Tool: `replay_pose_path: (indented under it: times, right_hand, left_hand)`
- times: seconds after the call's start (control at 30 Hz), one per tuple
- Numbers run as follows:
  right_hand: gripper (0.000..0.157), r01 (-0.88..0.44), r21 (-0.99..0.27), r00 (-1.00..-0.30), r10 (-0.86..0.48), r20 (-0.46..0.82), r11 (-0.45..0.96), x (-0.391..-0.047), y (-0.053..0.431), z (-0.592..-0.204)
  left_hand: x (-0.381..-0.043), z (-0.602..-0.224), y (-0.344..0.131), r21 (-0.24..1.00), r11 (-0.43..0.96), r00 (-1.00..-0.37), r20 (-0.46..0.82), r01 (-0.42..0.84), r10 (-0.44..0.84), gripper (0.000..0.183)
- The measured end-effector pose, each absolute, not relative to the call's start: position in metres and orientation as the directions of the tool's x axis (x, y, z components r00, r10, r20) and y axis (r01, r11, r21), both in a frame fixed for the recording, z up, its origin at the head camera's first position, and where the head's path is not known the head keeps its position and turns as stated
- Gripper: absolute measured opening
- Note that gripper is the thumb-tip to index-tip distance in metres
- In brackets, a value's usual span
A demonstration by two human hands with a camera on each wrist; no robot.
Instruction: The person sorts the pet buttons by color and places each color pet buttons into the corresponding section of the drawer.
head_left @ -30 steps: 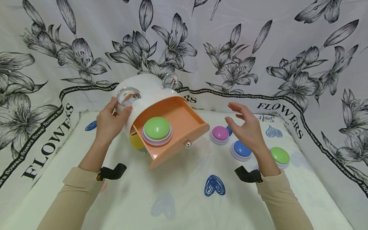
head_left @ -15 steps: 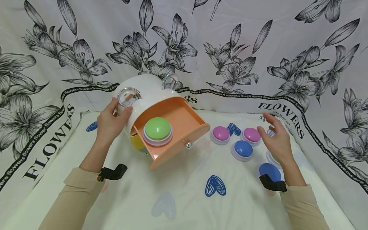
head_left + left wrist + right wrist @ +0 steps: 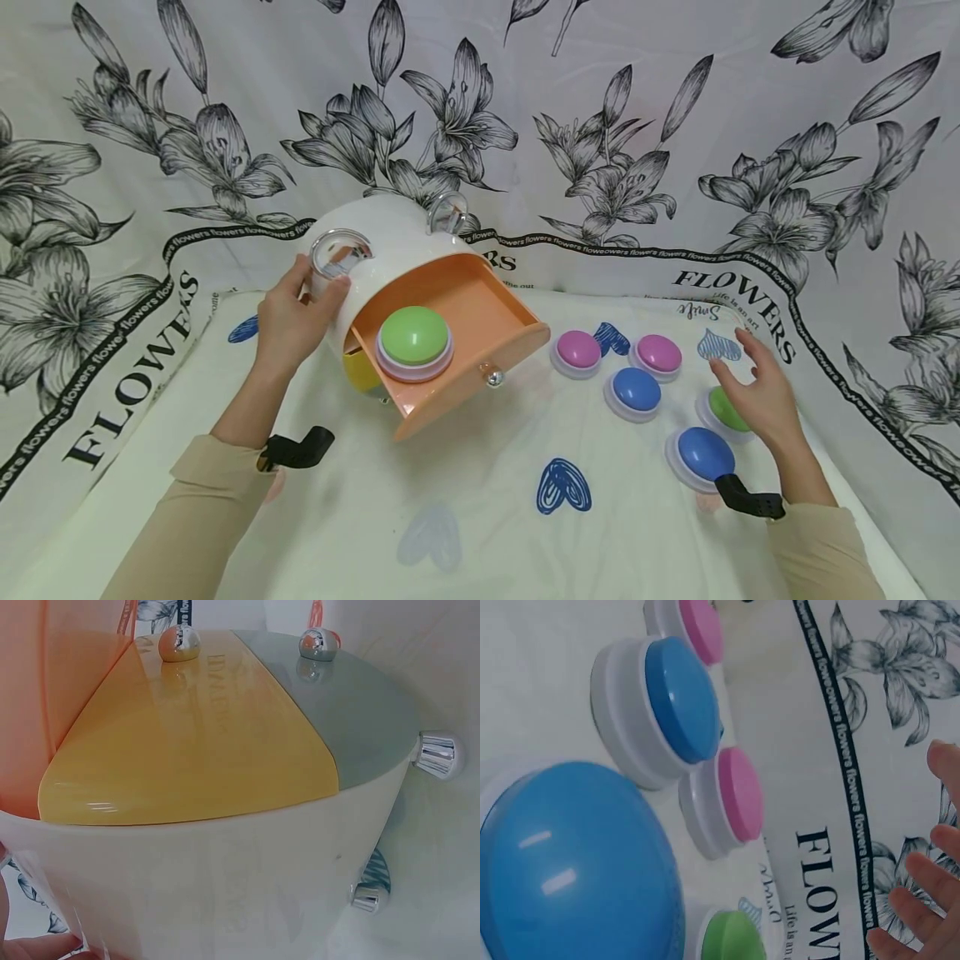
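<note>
A white rounded drawer box [image 3: 390,225] with shiny ring-shaped ears stands tilted at centre left. Its orange drawer [image 3: 487,321] is pulled out, and a green push button [image 3: 412,333] on a white base sits inside. My left hand [image 3: 292,325] grips the box's left side beside one ear, thumb in front. In the left wrist view the yellow drawer [image 3: 187,750] and grey-green drawer [image 3: 345,712] are closed. My right hand [image 3: 761,396] hovers with spread fingers beside a second green button [image 3: 727,408], holding nothing; it partly hides that button.
On the patterned white cloth right of the box lie a pink button [image 3: 577,348], another pink button [image 3: 658,353], a blue button [image 3: 636,388] and a nearer blue button [image 3: 705,452]. A flower-printed curtain [image 3: 600,125] rises behind.
My right hand has moved right and toward me, away from the box and past the loose buttons, uncovering the pink and blue ones. My left hand still grips the box.
</note>
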State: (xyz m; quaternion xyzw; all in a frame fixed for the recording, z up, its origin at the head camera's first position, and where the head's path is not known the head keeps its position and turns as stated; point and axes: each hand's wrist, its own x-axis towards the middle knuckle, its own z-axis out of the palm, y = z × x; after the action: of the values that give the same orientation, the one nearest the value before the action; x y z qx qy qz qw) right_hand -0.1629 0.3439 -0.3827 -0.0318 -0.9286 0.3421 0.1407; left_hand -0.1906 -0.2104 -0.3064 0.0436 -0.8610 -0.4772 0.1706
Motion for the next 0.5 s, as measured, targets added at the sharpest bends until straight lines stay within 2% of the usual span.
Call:
replay_pose_path:
  times: [0.23, 0.5]
  right_hand:
    - [0.075, -0.006, -0.645, -0.974, 0.141, 0.176, 0.764, -0.158, 0.367, -0.402]
    - [0.086, 0.078, -0.62, -0.993, 0.119, 0.026, 0.78, -0.151, 0.384, -0.425]
  left_hand:
    - [-0.19, -0.306, -0.211, 0.83, 0.548, -0.936, 0.267, 0.102, -0.23, 0.07]
    - [-0.19, -0.305, -0.211, 0.836, 0.54, -0.937, 0.262, 0.1, -0.232, 0.071]
